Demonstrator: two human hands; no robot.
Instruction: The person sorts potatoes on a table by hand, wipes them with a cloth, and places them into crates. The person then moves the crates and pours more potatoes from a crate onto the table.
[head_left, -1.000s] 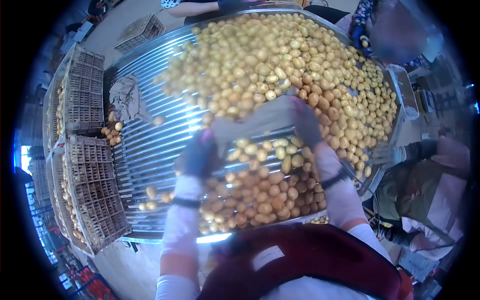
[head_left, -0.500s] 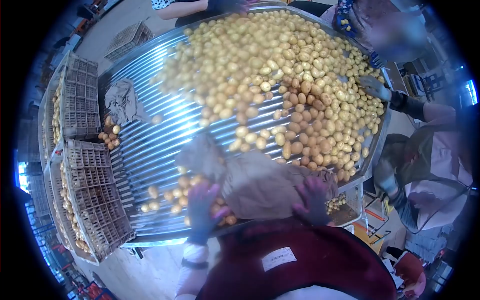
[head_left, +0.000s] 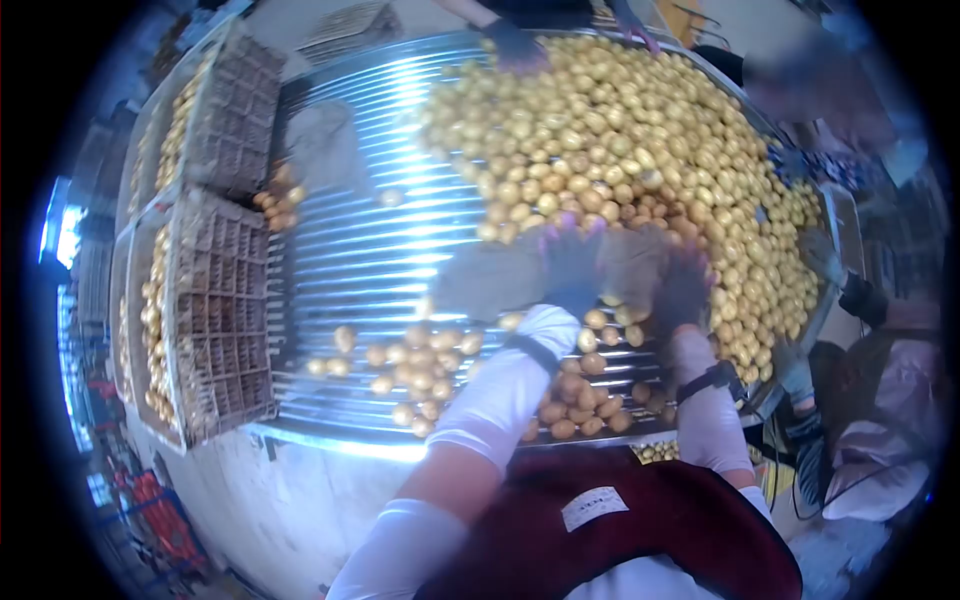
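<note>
A grey-brown cloth (head_left: 487,281) lies stretched across the potatoes and the ribbed metal table (head_left: 330,270). My left hand (head_left: 573,262), in a dark glove, rests on the middle of the cloth with its fingers spread. Over the cloth's right end is my gloved right hand (head_left: 683,285), blurred, its fingers apart. Beyond both hands a large heap of potatoes (head_left: 640,130) covers the far and right parts of the table. Loose potatoes (head_left: 580,400) lie on the near side, below the cloth and between my forearms.
Two crates of potatoes (head_left: 222,310) (head_left: 235,110) stand along the left edge. A second cloth (head_left: 325,145) lies at the far left of the table. A co-worker's gloved hand (head_left: 515,47) is at the far edge; other co-workers' hands (head_left: 822,255) are at the right.
Both my hands have moved forward with the cloth, away from my body. More loose potatoes show on the near side. The view has shifted, and the far co-worker's hand now reaches into the heap.
</note>
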